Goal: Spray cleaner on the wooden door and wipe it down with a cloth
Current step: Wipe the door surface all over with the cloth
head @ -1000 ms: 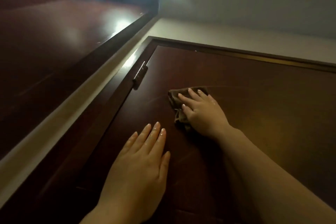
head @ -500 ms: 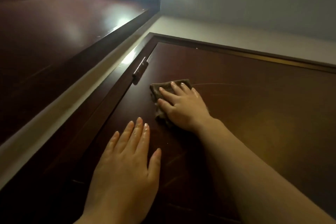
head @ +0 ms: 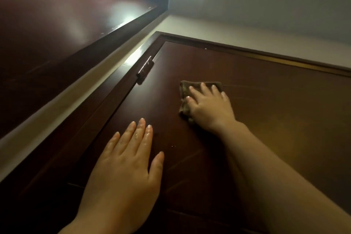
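- The wooden door point(head: 256, 119) lies under both our palms.
- Our left hand point(head: 123, 173) rests flat on it, fingers straight, holding nothing.
- Our right hand point(head: 210, 108) presses the cloth point(head: 185, 91) with spread, straight fingers.
- The cloth shows beyond those fingertips, right of the hinge point(head: 145, 68).

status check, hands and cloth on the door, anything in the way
Left hand flat on the door. Right hand pressing the cloth to the panel, right of the hinge. Nothing in the cloth's way.
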